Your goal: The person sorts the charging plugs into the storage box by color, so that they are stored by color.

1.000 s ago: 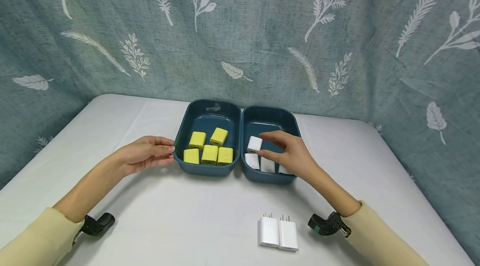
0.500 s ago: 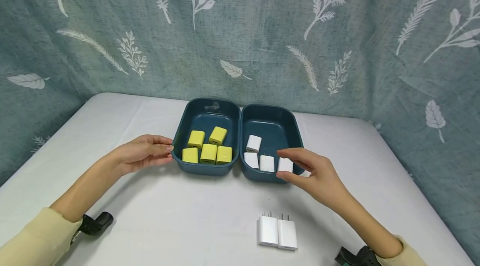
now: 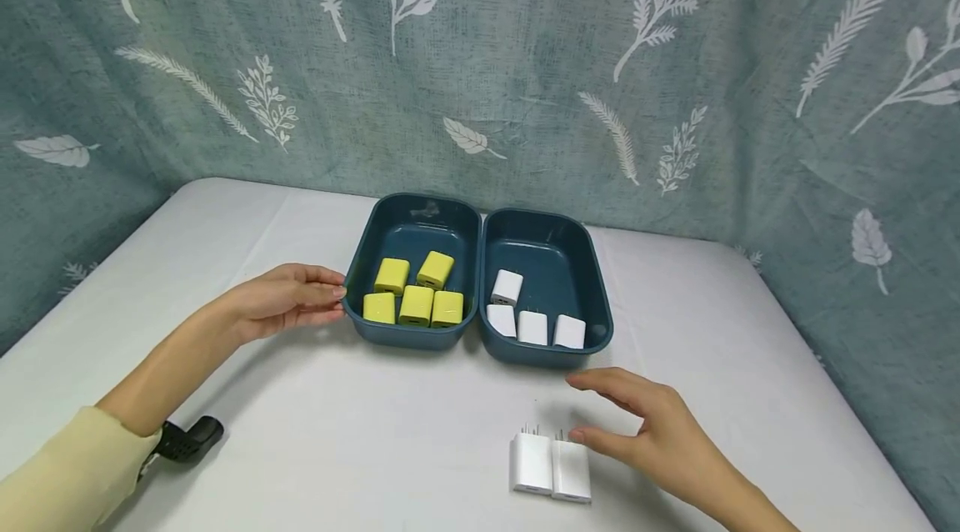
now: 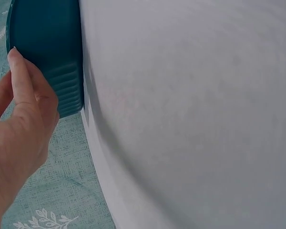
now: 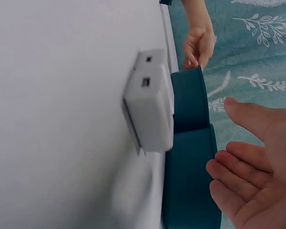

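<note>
My left hand [image 3: 288,298] touches the left wall of a dark teal bin [image 3: 420,338], its thumb tip right at the rim. In the left wrist view that bin's ribbed outer wall [image 4: 66,86] shows beside my fingers. Several yellow charger blocks [image 3: 416,305] lie in this bin. My right hand [image 3: 660,432] hangs with thumb and fingers apart, holding nothing, close by two white chargers [image 3: 532,464] on the table. Their metal prongs point toward the bins; the right wrist view shows a small port in the end of each white charger [image 5: 150,107].
A second teal bin [image 3: 543,355] stands against the first one's right side, with several white charger blocks [image 3: 570,332] near its front. White cloth covers the table [image 3: 337,449]. A leaf-patterned curtain [image 3: 540,115] hangs behind.
My right hand has let go of a white charger at the right bin's front right and come back toward the two chargers on the table. My left hand has stayed at the left bin.
</note>
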{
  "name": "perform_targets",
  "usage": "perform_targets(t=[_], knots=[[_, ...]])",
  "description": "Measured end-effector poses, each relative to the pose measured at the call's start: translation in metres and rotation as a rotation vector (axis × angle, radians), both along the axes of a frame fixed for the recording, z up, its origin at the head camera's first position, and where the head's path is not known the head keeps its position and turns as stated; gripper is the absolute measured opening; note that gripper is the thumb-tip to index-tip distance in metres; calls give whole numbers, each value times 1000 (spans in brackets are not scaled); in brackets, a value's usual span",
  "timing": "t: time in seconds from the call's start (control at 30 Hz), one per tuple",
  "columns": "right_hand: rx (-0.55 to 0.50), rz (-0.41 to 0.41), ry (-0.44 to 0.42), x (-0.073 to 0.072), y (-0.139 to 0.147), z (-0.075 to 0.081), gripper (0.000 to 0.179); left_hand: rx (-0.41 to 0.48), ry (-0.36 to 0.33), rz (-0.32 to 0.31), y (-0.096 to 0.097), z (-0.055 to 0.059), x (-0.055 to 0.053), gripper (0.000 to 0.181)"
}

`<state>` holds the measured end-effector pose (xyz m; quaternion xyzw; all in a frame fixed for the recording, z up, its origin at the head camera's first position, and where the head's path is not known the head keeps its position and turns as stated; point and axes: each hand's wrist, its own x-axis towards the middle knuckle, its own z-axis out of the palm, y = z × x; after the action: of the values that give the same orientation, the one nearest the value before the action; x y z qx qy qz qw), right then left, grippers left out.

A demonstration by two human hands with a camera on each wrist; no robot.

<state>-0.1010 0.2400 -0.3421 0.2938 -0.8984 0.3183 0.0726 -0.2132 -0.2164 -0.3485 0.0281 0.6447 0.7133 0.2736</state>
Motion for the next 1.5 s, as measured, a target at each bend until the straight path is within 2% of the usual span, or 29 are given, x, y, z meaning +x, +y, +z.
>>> perform_targets(t=[0.1,0.23,0.37,0.57,0.63,0.9,1.3,1.5], knots=[[44,16,10,8,2,-2,46,5,0,0,0,0,1,41],[127,32,-23,15,4,-4,49,3,2,6,-3,-1,3,42],[201,5,-88,21,6,-5,57,3,6,9,-4,0,4,43],[270,-31,-267,24,5,-10,69,8,-2,2,-1,1,2,44],[280,-33,-297,24,5,-12,70,11,-5,1,0,1,1,42],[268,12,-212,25,8,-19,60,7,-14,8,2,0,-1,37],[245,28,-217,27,8,-21,54,14,-12,2,1,-2,0,41],[202,35,-157,29,11,-25,49,14,-16,2,2,0,0,39]])
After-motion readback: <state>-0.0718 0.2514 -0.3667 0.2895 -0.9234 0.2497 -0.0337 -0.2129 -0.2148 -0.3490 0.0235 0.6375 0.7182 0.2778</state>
